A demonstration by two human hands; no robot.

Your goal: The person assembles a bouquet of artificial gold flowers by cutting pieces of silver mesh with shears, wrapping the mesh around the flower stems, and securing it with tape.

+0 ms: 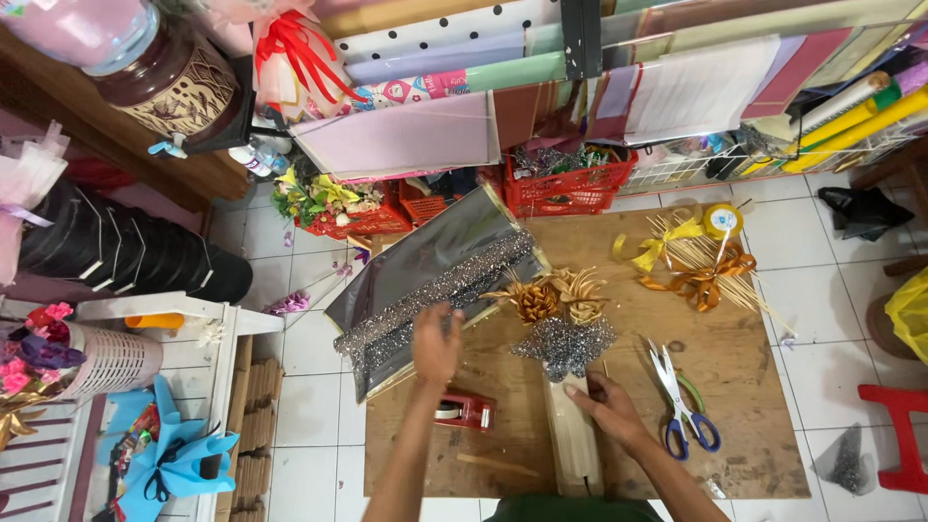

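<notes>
A bouquet lies on a brown board (764, 387) on the floor: gold ribbon flowers (556, 295) above a patch of silver glitter mesh (565, 346), with a pale wrapped stem (573, 440) running toward me. My right hand (607, 404) rests on the stem just below the mesh. My left hand (437, 343) reaches over the edge of a grey wrapping sheet (425, 266) trimmed with a glitter band; whether it grips the sheet I cannot tell. A red tape dispenser (466, 411) sits just below that hand.
Blue-handled scissors (681, 401) lie right of my right hand. Gold ribbons, thin sticks (701, 261) and a yellow tape roll (722, 220) sit at the board's far right. Red baskets (570, 188) and paper rolls line the back; a white shelf (208, 314) stands left, a red stool (894, 435) right.
</notes>
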